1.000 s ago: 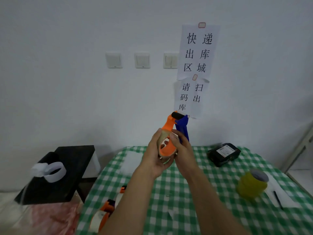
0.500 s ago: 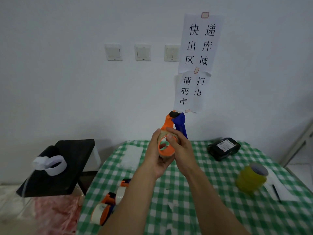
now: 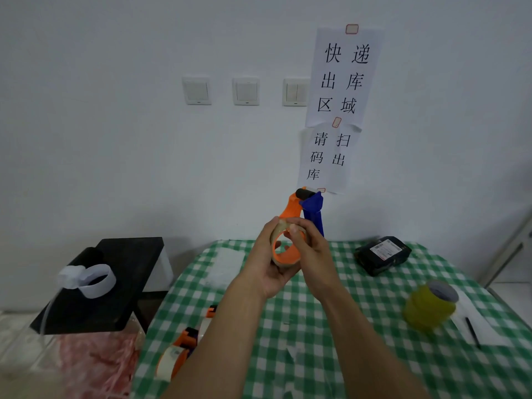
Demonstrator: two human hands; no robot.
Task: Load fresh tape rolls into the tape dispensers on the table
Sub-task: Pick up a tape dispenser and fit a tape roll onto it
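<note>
At the table's (image 3: 316, 355) near left edge, other dispensers (image 3: 175, 358) are laid aside. Above the table's middle, the dispenser (image 3: 312, 208) is held upright. Its tape roll (image 3: 283, 262) is cupped by the left hand (image 3: 267, 263) and pinched by the right hand (image 3: 313, 254), probably to seat it on the hub.

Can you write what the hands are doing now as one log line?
left hand: holds tape roll | right hand: pinches tape roll | tape dispenser: upright, above table

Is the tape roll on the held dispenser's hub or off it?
On: the tan tape roll rings the orange hub of the orange-and-blue plastic tape dispenser, held by left hand and right hand. Fully seated: cannot tell.
</note>
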